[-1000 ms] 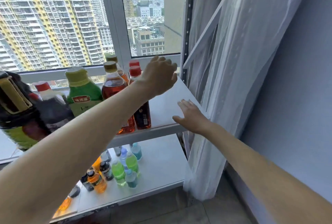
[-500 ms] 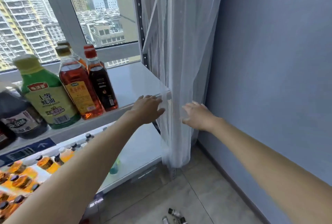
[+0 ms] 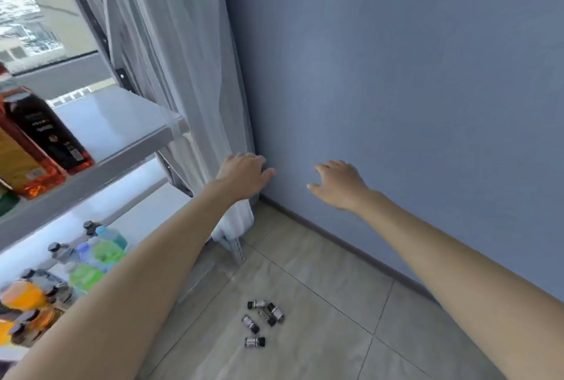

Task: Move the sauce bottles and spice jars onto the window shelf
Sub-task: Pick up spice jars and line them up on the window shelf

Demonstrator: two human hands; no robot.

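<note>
- Five or six small spice jars (image 3: 262, 320) lie tipped over on the floor tiles (image 3: 320, 334) nearest me, low in the view between my two forearms; their long axes point in different directions, and I cannot read the labels or be sure of the count.
- Both of my hands are raised well above the jars and farther out, so I judge the coming reach goes down and back toward me.
- My left hand (image 3: 244, 173) is relaxed, fingers loosely bent, grasping nothing, in front of the curtain (image 3: 183, 74) edge; whether it touches the cloth I cannot tell.
- My right hand (image 3: 337, 184) is likewise released and empty, fingers spread toward the blue wall (image 3: 396, 74).
- Neither hand looks clearly nearer the jars; I judge the left slightly closer.
- On the window shelf (image 3: 122, 123), far left, stand sauce bottles (image 3: 45, 135), cut off by the frame edge.
- Below it, a lower shelf holds blurred coloured drink bottles (image 3: 91, 254).
</note>
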